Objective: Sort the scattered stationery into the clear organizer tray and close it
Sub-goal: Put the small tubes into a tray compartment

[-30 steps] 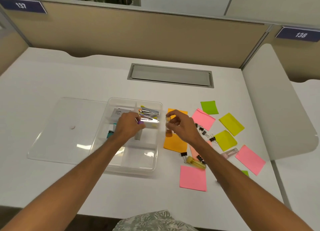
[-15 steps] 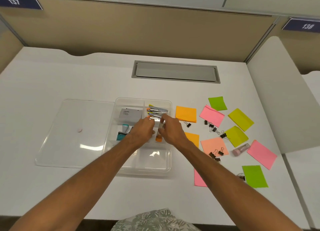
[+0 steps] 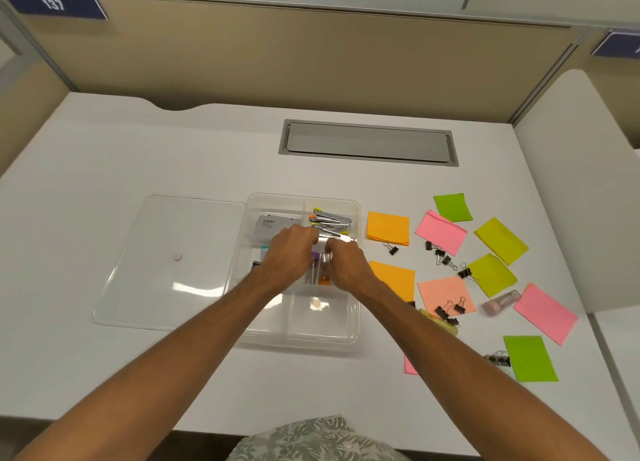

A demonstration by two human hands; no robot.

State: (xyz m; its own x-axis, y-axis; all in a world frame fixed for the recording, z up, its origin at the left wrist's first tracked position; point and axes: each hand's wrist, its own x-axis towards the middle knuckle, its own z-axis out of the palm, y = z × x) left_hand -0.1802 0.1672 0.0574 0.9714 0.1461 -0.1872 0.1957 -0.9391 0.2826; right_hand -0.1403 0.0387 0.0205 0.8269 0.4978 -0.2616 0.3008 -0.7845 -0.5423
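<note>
The clear organizer tray (image 3: 356,322) stands open mid-desk, its lid (image 3: 173,263) lying flat to its left. Both hands meet over the tray's middle right compartment. My right hand (image 3: 346,266) pinches a small clear tube with an orange end (image 3: 324,280), lowered into that compartment. My left hand (image 3: 291,252) has its fingers curled at a purple-capped tube (image 3: 315,256) right beside it. Staplers (image 3: 332,218) fill the far right compartment, and a white staple box (image 3: 270,223) lies in the far left one. Sticky notes and binder clips are scattered to the right.
On the desk right of the tray lie orange notes (image 3: 388,228), pink notes (image 3: 441,231), green and yellow notes (image 3: 500,240), black binder clips (image 3: 440,252), a pink tube (image 3: 502,301) and a yellow tube (image 3: 440,322). A grey cable hatch (image 3: 367,143) sits behind. A white divider stands at right.
My right hand carried the orange tube leftward from above the orange note into the tray, next to my left hand. The left hand stayed over the tray.
</note>
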